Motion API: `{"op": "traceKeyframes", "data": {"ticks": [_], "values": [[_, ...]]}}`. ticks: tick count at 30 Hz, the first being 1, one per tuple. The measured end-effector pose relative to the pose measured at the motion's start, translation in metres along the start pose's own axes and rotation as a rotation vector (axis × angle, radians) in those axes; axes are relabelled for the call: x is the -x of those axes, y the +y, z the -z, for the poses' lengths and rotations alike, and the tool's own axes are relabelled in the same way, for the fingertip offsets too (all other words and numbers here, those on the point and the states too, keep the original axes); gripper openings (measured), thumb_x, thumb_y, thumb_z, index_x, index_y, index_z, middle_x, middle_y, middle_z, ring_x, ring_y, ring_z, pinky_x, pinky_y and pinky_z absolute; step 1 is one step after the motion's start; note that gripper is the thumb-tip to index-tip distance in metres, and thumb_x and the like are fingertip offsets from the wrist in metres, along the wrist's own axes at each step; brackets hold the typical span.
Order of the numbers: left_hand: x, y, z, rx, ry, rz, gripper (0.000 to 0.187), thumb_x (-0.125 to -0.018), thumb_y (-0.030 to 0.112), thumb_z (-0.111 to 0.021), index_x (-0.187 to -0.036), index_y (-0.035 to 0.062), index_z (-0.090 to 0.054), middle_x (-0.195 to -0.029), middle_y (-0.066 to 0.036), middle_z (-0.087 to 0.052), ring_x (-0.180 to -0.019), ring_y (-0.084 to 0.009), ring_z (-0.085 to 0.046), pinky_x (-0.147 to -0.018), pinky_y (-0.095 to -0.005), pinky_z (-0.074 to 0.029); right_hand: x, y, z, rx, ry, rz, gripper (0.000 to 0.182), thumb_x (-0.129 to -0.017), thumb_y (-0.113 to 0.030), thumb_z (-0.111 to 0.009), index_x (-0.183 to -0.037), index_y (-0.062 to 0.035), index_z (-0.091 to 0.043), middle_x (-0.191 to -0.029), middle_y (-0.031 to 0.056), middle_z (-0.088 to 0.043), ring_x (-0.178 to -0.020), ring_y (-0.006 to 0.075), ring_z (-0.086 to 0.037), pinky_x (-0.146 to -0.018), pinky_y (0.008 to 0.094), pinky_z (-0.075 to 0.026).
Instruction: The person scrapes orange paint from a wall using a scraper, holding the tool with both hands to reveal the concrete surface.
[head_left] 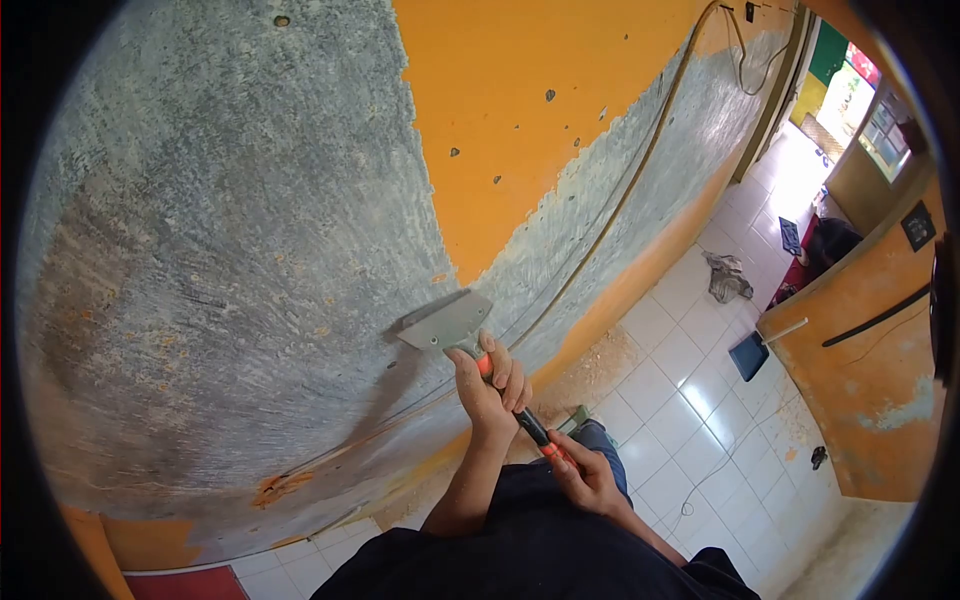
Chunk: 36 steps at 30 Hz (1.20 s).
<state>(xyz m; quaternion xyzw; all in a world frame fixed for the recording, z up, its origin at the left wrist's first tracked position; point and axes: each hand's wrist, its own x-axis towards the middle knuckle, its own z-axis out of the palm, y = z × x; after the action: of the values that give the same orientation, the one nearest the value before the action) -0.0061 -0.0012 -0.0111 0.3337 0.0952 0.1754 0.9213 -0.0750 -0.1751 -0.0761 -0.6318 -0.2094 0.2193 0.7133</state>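
A long-handled scraper [447, 322] with a wide grey metal head lies close against the wall, just under the lower tip of an orange paint patch [490, 110]. My left hand [488, 388] is wrapped round the neck of its black and orange handle, right behind the head. Lower down, my right hand [590, 478] grips the orange end of the same handle, near my body. Around the blade the wall [270, 250] is bare, grey and scratched, with small flecks of orange on it.
A cable [625, 185] hangs along the wall to the right. Paint debris [600, 370] lies at the wall's foot on white tiles [665, 400]. A dustpan [748, 356] and a crumpled plastic bag [727, 277] are on the floor. An open doorway [845, 95] is far right.
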Motion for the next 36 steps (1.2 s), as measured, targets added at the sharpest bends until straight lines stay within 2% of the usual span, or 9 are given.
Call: {"op": "traceKeyframes", "data": {"ticks": [2, 6, 8, 11, 14, 18, 21, 23, 36], "values": [[-0.002, 0.009, -0.012, 0.021, -0.083, -0.018, 0.05, -0.091, 0.064, -0.036, -0.093, 0.0151, -0.045, -0.056, 0.005, -0.034, -0.032, -0.006, -0.023, -0.028, -0.0226, -0.019, -0.002, -0.007, -0.002, -0.001, 0.057, 0.042, 0.039, -0.096, -0.011, -0.051, -0.133, 0.0005, -0.048, -0.065, -0.0014, -0.051, -0.056, 0.0042, -0.044, -0.053, 0.0204, -0.037], [0.002, 0.001, -0.002, -0.057, -0.039, -0.028, 0.05, -0.091, 0.064, -0.035, -0.093, 0.0147, -0.045, -0.056, 0.006, -0.034, -0.032, -0.0057, -0.024, -0.028, -0.0223, -0.019, 0.001, -0.003, -0.004, -0.021, 0.051, -0.024, 0.039, -0.096, -0.011, -0.051, -0.133, 0.0004, -0.048, -0.063, -0.0018, -0.051, -0.055, 0.0042, -0.044, -0.053, 0.0205, -0.037], [0.004, 0.001, -0.003, -0.068, 0.01, -0.012, 0.05, -0.092, 0.063, -0.034, -0.094, 0.0147, -0.045, -0.057, 0.006, -0.033, -0.032, -0.0054, -0.024, -0.028, -0.0222, -0.02, 0.003, 0.0, -0.009, -0.165, 0.078, 0.006, 0.039, -0.096, -0.012, -0.052, -0.134, 0.0002, -0.048, -0.061, -0.0027, -0.049, -0.054, 0.0037, -0.043, -0.052, 0.0203, -0.036], [-0.002, 0.008, -0.013, 0.005, -0.091, -0.031, 0.049, -0.093, 0.062, -0.034, -0.094, 0.0148, -0.045, -0.057, 0.006, -0.034, -0.032, -0.0052, -0.024, -0.028, -0.0222, -0.02, -0.001, -0.013, -0.004, -0.123, 0.071, -0.013, 0.04, -0.097, -0.013, -0.052, -0.134, 0.0001, -0.047, -0.063, -0.0024, -0.049, -0.056, 0.0032, -0.043, -0.052, 0.0199, -0.035], [0.001, 0.002, -0.005, -0.123, -0.029, -0.021, 0.053, -0.089, 0.068, -0.034, -0.095, 0.0158, -0.045, -0.057, 0.006, -0.032, -0.035, -0.0051, -0.024, -0.031, -0.0217, -0.022, 0.003, -0.004, -0.004, -0.092, 0.07, -0.072, 0.041, -0.096, -0.013, -0.052, -0.135, 0.0, -0.046, -0.064, -0.0023, -0.05, -0.056, 0.0035, -0.044, -0.053, 0.0198, -0.036], [0.001, 0.006, -0.01, -0.086, -0.031, 0.009, 0.054, -0.089, 0.068, -0.035, -0.096, 0.0159, -0.046, -0.058, 0.006, -0.032, -0.035, -0.0052, -0.024, -0.031, -0.0216, -0.022, 0.002, -0.023, -0.003, -0.121, 0.064, -0.086, 0.041, -0.096, -0.014, -0.052, -0.135, -0.0002, -0.047, -0.064, -0.0023, -0.05, -0.056, 0.004, -0.044, -0.053, 0.0203, -0.036], [0.0, 0.004, -0.012, -0.02, -0.084, -0.005, 0.054, -0.089, 0.068, -0.035, -0.098, 0.016, -0.047, -0.059, 0.006, -0.033, -0.035, -0.0052, -0.024, -0.031, -0.0218, -0.022, 0.002, -0.017, 0.001, -0.113, 0.082, -0.004, 0.04, -0.096, -0.013, -0.052, -0.134, -0.0008, -0.047, -0.062, -0.0029, -0.048, -0.055, 0.0039, -0.044, -0.053, 0.0203, -0.036], [0.001, 0.003, -0.007, -0.012, -0.038, -0.014, 0.047, -0.094, 0.06, -0.034, -0.096, 0.0144, -0.045, -0.059, 0.005, -0.034, -0.033, -0.0054, -0.024, -0.028, -0.0224, -0.02, 0.002, -0.01, -0.002, -0.057, 0.057, -0.04, 0.04, -0.097, -0.013, -0.052, -0.134, -0.0013, -0.047, -0.062, -0.0027, -0.048, -0.055, 0.0039, -0.044, -0.052, 0.0206, -0.036], [-0.002, 0.015, -0.031, -0.004, -0.126, -0.088, 0.046, -0.096, 0.058, -0.031, -0.096, 0.0145, -0.045, -0.059, 0.006, -0.034, -0.032, -0.0053, -0.023, -0.027, -0.0225, -0.021, -0.003, -0.037, 0.004, -0.204, 0.037, -0.058, 0.04, -0.096, -0.011, -0.051, -0.135, -0.0011, -0.047, -0.066, -0.0017, -0.051, -0.058, 0.0043, -0.045, -0.053, 0.0202, -0.036]]}}
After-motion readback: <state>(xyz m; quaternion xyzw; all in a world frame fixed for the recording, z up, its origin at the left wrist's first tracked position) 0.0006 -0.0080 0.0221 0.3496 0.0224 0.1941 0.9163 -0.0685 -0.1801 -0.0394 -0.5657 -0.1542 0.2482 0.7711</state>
